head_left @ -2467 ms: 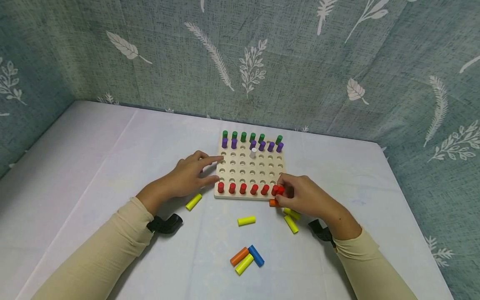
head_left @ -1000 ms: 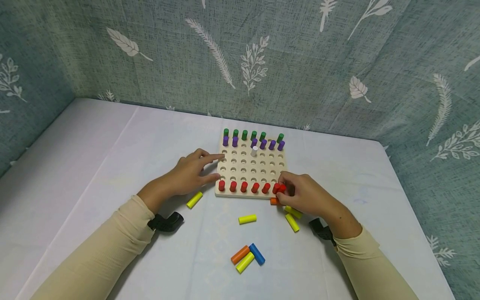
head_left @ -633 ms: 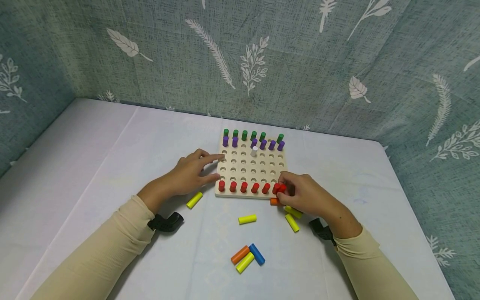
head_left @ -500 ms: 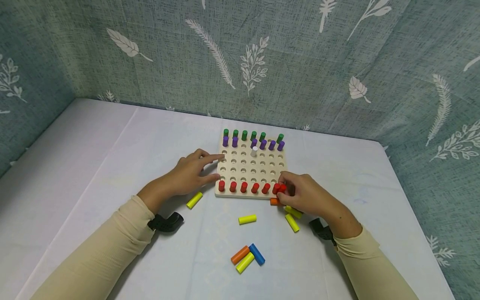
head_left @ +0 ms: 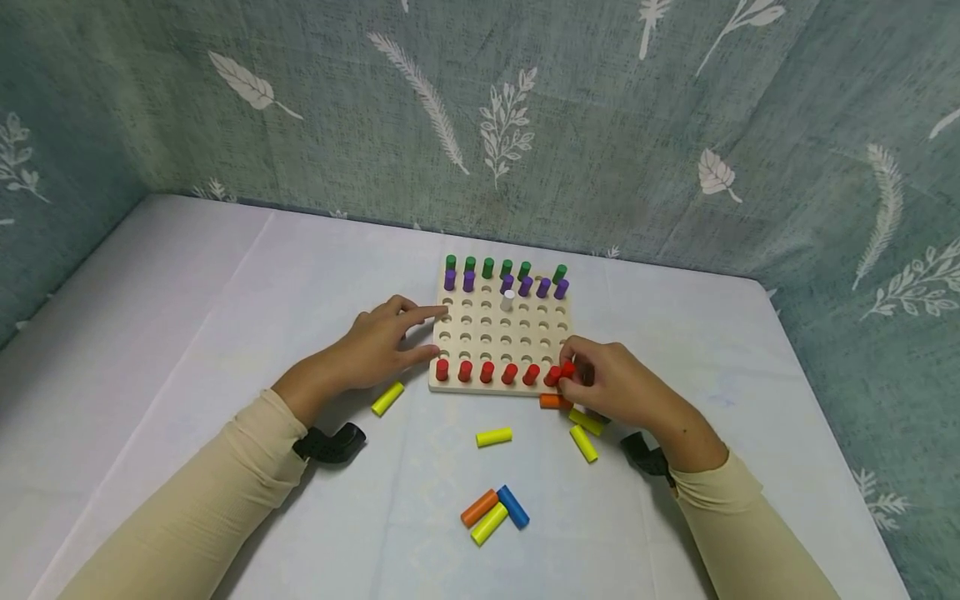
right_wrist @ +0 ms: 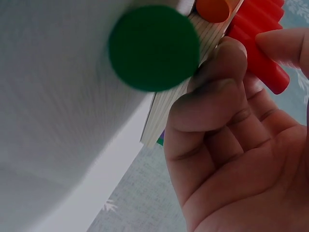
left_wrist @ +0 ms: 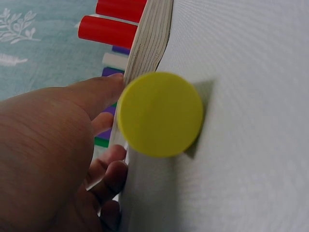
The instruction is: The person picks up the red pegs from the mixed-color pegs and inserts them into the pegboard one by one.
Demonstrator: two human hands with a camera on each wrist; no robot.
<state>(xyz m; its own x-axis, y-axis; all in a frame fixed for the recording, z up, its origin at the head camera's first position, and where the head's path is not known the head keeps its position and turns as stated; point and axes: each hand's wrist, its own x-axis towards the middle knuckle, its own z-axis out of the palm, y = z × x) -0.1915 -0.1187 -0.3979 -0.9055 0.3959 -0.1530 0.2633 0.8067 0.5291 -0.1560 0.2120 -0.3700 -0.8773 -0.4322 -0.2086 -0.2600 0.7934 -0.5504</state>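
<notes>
On the table lies a pale wooden pegboard (head_left: 495,337) with rows of round holes. My left hand (head_left: 375,346) steadies its left side, index finger and thumb extended to the edge. At the near right corner, my right hand (head_left: 618,383) pinches a red peg (head_left: 567,369) between thumb and fingers, also seen as a red peg (right_wrist: 268,72) in the right wrist view. Other red pegs (head_left: 487,372) stand along the near row. Green pegs (head_left: 488,267) and purple pegs (head_left: 526,286) fill most of the two far rows, with a white peg (head_left: 507,300) in front of them.
An orange peg (head_left: 551,401) lies by the near right corner, with yellow pegs (head_left: 583,444) close by. Another yellow peg (head_left: 387,399) lies below my left hand. Nearer me, a blue peg (head_left: 513,507) lies against an orange peg (head_left: 479,507). A patterned cloth (head_left: 480,108) hangs behind.
My right hand has shifted slightly right and away from me, and the pinched red peg stands a little farther from its neighbour. My left hand and the loose pegs keep their places.
</notes>
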